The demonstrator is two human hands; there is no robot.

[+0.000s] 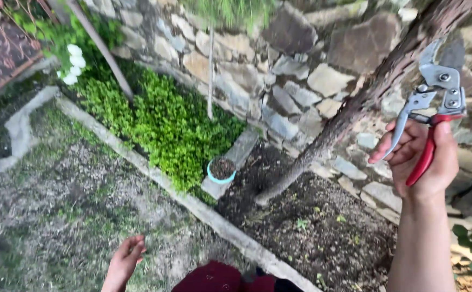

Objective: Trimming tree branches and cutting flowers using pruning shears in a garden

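raised at the right edge of the frame, right hand (pixel 428 157) grips a pair of red-handled pruning shears (pixel 433 105), fingers wrapped round the handles, which stand partly apart; the metal blades point up toward the upper right corner, just beside a leaning tree trunk (pixel 349 111) that runs from the upper right down to the bare soil bed (pixel 311 227) at centre. left hand (pixel 123 262) hangs low at the bottom left, fingers loosely spread, holding nothing, well apart from the shears. a risk i judge here: the blades sit close to the bark, so a careless squeeze could nick the trunk, and the fingers curled between the handles could get pinched. behind the trunk stands a stone wall (pixel 279 65). a green leafy shrub (pixel 165 124) fills the upper middle left, with a small turquoise pot (pixel 221 169) below it and a concrete border (pixel 192 203) crossing diagonally.
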